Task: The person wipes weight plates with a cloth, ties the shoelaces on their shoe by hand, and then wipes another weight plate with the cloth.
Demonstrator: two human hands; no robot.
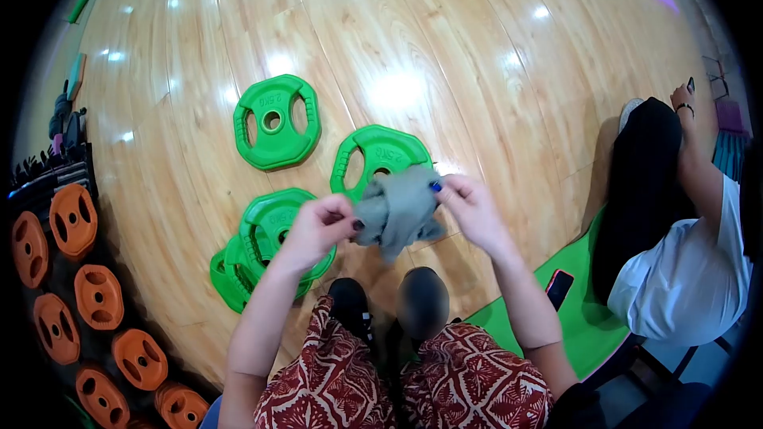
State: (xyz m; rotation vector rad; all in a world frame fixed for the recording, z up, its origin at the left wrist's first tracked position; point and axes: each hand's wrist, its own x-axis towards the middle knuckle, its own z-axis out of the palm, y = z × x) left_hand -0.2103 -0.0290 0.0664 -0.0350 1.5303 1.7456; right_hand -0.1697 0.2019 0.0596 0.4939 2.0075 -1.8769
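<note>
A crumpled grey-green cloth [409, 206] hangs between my two hands, above the wooden floor. My left hand [326, 226] pinches its left edge. At the upper right corner, my right hand [469, 202] grips it between thumb and fingers. Partly hidden behind the cloth lies a green 2.5 KG weight plate [354, 143]. Another green plate [278, 147] rests flat farther away to the left. Beside my left forearm, more green plates [258, 214] lie overlapping, partly covered by my hand and arm.
Orange weight plates [99, 296] stand in a rack along the left. On the right, a person in a white shirt [683, 278] sits by a green mat [584, 326]. A phone [559, 289] lies on that mat. My dark shoes [423, 302] are below the cloth.
</note>
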